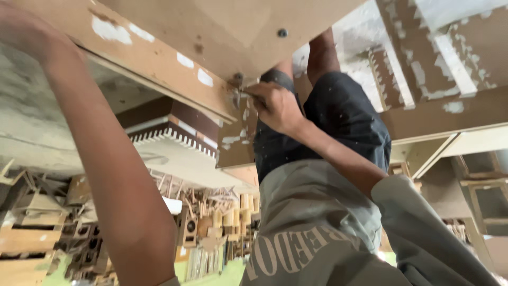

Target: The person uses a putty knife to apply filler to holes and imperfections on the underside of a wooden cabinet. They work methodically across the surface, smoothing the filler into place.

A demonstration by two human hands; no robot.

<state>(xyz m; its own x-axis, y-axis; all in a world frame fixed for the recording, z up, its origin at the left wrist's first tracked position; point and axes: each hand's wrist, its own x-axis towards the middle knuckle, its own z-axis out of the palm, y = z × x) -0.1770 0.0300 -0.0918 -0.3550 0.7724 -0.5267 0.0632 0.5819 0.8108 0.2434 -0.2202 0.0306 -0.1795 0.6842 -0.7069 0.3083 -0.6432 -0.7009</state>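
My right hand (276, 107) is closed around a small metal putty knife (239, 96), whose blade touches the edge of a pale wooden panel (227, 32). White filler patches (110, 29) dot the wooden rail (159, 63) along that panel. My left hand (21, 33) is at the top left, against the same rail; it is blurred and its fingers are cut off by the frame edge. My grey shirt (312, 222) and dark shorts (344, 114) fill the middle of the view.
A brown and white piece with a toothed trim (174, 135) stands behind the panel. Stacks of small wooden parts and boxes (211, 222) lie at the lower left and centre. Wooden frames (476, 190) stand at the right, and filler-smeared panels (434, 58) at the upper right.
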